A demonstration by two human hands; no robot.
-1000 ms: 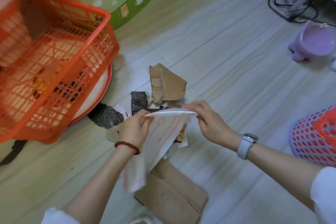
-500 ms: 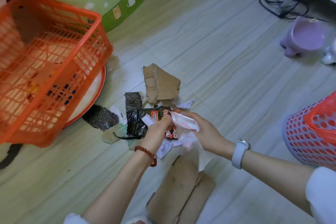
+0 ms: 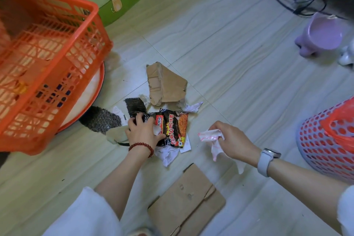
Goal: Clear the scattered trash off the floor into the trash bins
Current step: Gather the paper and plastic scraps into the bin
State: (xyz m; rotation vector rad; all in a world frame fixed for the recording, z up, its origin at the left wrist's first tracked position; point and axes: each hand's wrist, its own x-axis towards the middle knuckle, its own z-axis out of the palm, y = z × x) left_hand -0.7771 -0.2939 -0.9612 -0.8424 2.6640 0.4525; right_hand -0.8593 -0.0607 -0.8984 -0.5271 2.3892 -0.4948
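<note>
- Fingers (image 3: 214,127) of the right hand (image 3: 232,141) are pinched closed on a crumpled white plastic wrapper with pink edging (image 3: 211,136); the wrapper is held clear of the floor and its loose end hangs below the hand.
- Left hand (image 3: 142,133) lies palm down on a black and red instant-noodle packet with printed lettering (image 3: 175,127), fingers curled over the packet's left edge and closing on it; the packet rests on the pale wood-pattern floor (image 3: 220,48).
- Crumpled white paper scraps (image 3: 167,154) lie under and just beside the packet's near edge.
- Torn brown cardboard piece, partly folded (image 3: 165,84), lies on the floor just beyond the packet.
- Flat brown cardboard sheet with creases (image 3: 186,202) lies nearer the person, between the two forearms.
- Black textured wrapper (image 3: 135,106) and a dark speckled bag (image 3: 100,119) lie to the left of the packet, the bag partly under the white round tray with an orange rim (image 3: 92,94).
- Orange plastic lattice basket (image 3: 46,59) stands tilted on that tray at the left.
- Lilac perforated bin lined with a red plastic bag (image 3: 325,140) stands at the right edge, near the right forearm.
- Red bead bracelet (image 3: 141,146) on the left wrist; pale grey wristwatch (image 3: 267,161) on the right.
</note>
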